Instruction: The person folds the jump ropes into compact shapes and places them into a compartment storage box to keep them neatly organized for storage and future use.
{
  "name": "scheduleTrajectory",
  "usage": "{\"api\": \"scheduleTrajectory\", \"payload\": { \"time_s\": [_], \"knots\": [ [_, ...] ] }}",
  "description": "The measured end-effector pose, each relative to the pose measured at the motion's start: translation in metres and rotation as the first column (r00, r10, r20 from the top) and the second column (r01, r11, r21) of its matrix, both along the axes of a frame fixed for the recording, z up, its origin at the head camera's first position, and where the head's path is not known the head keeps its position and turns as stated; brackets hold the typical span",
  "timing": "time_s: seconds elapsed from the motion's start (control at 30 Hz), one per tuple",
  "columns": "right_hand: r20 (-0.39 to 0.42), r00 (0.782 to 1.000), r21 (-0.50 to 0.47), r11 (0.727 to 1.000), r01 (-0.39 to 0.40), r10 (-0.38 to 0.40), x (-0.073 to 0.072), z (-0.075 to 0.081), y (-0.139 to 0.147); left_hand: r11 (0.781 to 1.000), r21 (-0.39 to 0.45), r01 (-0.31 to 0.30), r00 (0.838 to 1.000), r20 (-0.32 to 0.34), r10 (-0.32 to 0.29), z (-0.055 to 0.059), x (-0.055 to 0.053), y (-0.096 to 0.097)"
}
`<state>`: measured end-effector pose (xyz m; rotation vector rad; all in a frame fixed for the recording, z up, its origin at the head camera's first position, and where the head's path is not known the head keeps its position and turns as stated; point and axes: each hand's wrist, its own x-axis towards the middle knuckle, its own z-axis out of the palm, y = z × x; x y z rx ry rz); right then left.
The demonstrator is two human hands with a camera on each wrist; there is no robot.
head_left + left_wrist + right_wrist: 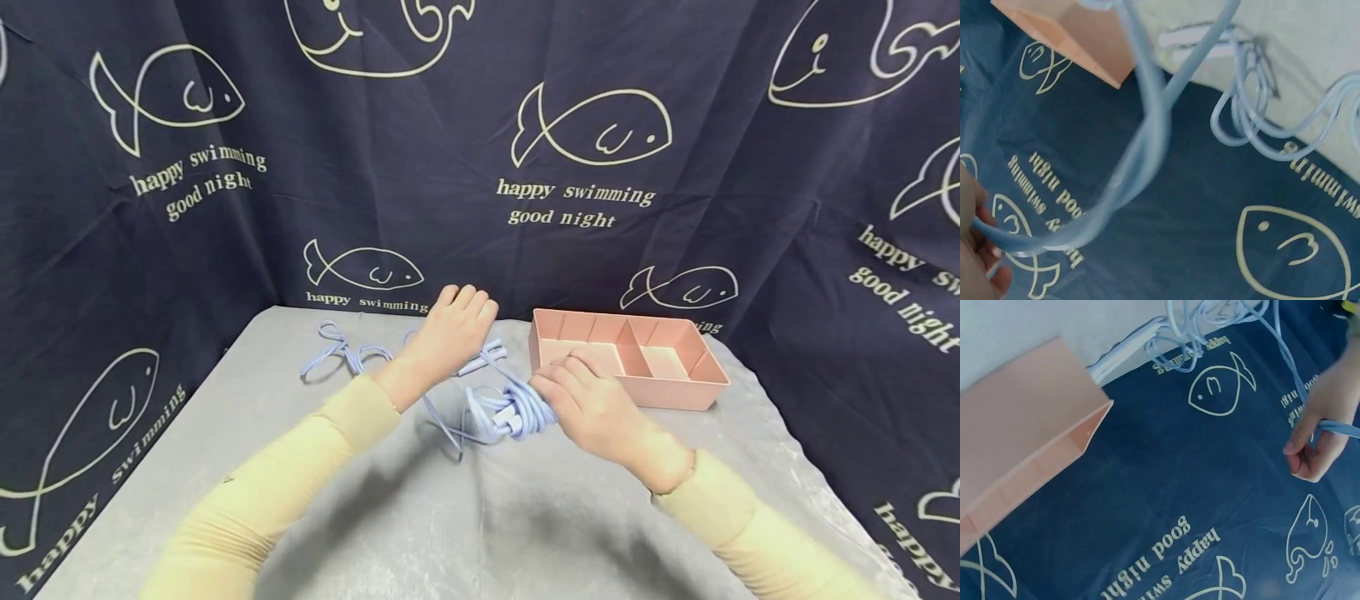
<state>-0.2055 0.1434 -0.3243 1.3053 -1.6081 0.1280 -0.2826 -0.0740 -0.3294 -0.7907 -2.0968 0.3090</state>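
Observation:
My left hand [452, 329] is raised over the grey cloth, its fingers curled down. The right wrist view shows that hand [1322, 425] gripping a light-blue cord [1338, 428]. My right hand [592, 408] grips the right side of a bundle of coiled light-blue cord [531, 408], with pale plug-like ends [507, 419] among the loops. A hand [979, 244] holds a cord strand [1104, 212] at the left edge of the left wrist view. Another light-blue cord [345, 354] lies loosely looped behind my left wrist, its pale stick-like ends [480, 358] pointing right.
Beyond my right hand stands a pink box [678, 396] with a divider making two compartments; the hand overlaps its front wall in the head view. Dark blue curtains [450, 167] printed with fish and lettering hang around the grey-covered table [480, 533].

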Motion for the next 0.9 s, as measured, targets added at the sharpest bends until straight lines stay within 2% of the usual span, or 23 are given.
{"api": "scheduleTrajectory", "payload": {
  "time_s": [0.1, 0.2, 0.3, 0.37, 0.47, 0.63, 0.77, 0.9],
  "knots": [
    [0.09, 0.995, -0.104, 0.993, 0.048, -0.038, 0.002, 0.001, 0.0, 0.999, 0.013, -0.042, 0.999, -0.017, 0.042, -0.011, -0.003, -0.001],
    [0.174, 0.982, -0.222, 0.968, 0.117, -0.079, 0.003, 0.004, -0.001, 0.998, 0.029, -0.062, 0.998, -0.017, 0.063, -0.023, -0.008, -0.005],
    [0.214, 0.972, -0.307, 0.937, 0.165, -0.101, 0.003, 0.007, 0.0, 0.997, 0.028, -0.069, 0.997, -0.016, 0.07, -0.034, -0.008, -0.009],
    [0.211, 0.971, -0.346, 0.921, 0.179, -0.11, 0.001, 0.008, 0.0, 0.998, 0.02, -0.06, 0.998, -0.017, 0.06, -0.042, -0.006, -0.009],
    [0.269, 0.951, -0.351, 0.903, 0.247, -0.156, 0.0, 0.012, -0.001, 0.998, -0.016, -0.053, 0.999, -0.005, 0.053, -0.051, 0.002, -0.006],
    [0.349, 0.906, -0.342, 0.867, 0.362, -0.241, -0.008, 0.019, -0.002, 0.998, -0.063, -0.025, 0.998, 0.063, 0.029, -0.059, 0.021, 0.003],
    [0.367, 0.872, -0.303, 0.846, 0.44, -0.322, -0.019, 0.023, -0.001, 0.997, -0.083, -0.002, 0.995, 0.098, 0.011, -0.059, 0.038, 0.011],
    [0.333, 0.848, -0.272, 0.819, 0.505, -0.412, -0.032, 0.023, 0.002, 0.995, -0.1, -0.009, 0.993, 0.119, 0.021, -0.053, 0.057, 0.02]
  ]
}}
